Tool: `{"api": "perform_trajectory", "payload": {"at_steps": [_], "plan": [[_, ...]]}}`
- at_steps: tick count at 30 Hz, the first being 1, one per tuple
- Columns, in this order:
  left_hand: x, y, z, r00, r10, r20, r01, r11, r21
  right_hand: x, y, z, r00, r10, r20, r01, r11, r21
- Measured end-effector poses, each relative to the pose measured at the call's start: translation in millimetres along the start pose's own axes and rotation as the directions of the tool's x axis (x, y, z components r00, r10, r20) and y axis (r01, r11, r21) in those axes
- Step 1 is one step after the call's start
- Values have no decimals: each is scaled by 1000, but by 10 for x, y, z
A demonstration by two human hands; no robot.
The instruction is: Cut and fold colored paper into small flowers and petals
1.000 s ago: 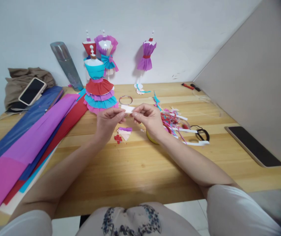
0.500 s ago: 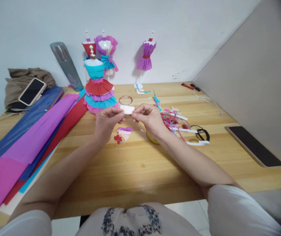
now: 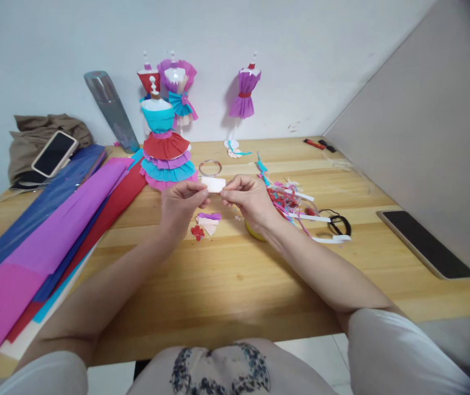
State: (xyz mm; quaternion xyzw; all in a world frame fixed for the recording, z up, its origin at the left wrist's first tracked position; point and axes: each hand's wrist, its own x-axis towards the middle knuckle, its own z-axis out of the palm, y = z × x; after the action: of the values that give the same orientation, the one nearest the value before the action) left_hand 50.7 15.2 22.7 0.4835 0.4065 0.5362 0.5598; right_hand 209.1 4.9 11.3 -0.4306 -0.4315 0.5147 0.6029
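A small white piece [image 3: 213, 185], paper-like, is stretched between my two hands above the table's middle. My left hand [image 3: 182, 204] pinches its left end between thumb and fingers. The right end is pinched the same way by my right hand [image 3: 252, 200]. Below it on the wood lie a purple pleated scrap [image 3: 209, 216], a pale pink pleated scrap [image 3: 209, 226] and a red flower cutout [image 3: 197, 232]. A ring [image 3: 210, 168] lies just beyond the piece. Something round and yellow [image 3: 255, 231] is partly hidden under my right hand.
Colored paper sheets [image 3: 70, 214] cover the left side, near a phone [image 3: 55, 153] and a leaning bottle [image 3: 113, 112]. Dressed mini mannequins [image 3: 164, 145] stand at the back. Right of my hands are tangled scraps [image 3: 292, 200], a black band [image 3: 339, 225] and another phone [image 3: 426, 244].
The white piece is now slightly more level and faces the camera a little more. Both hands keep their pinch and have barely moved.
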Motion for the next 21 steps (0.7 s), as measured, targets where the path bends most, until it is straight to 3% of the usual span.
{"api": "perform_trajectory", "payload": {"at_steps": [8, 12, 18, 21], "plan": [[64, 11, -56, 989, -22, 143, 24, 1000, -17, -13, -23, -32, 998, 18, 52, -17, 1000, -21], [94, 16, -77, 991, -20, 135, 16, 999, 31, -20, -34, -42, 993, 14, 121, -10, 1000, -29], [99, -6, -90, 994, 2, 112, -13, 995, 94, 44, 6, -85, 982, -109, 152, 139, 970, -199], [108, -16, -108, 990, 74, 119, -95, 978, 184, 69, 6, -107, 980, -164, 116, 188, 952, -240]]}}
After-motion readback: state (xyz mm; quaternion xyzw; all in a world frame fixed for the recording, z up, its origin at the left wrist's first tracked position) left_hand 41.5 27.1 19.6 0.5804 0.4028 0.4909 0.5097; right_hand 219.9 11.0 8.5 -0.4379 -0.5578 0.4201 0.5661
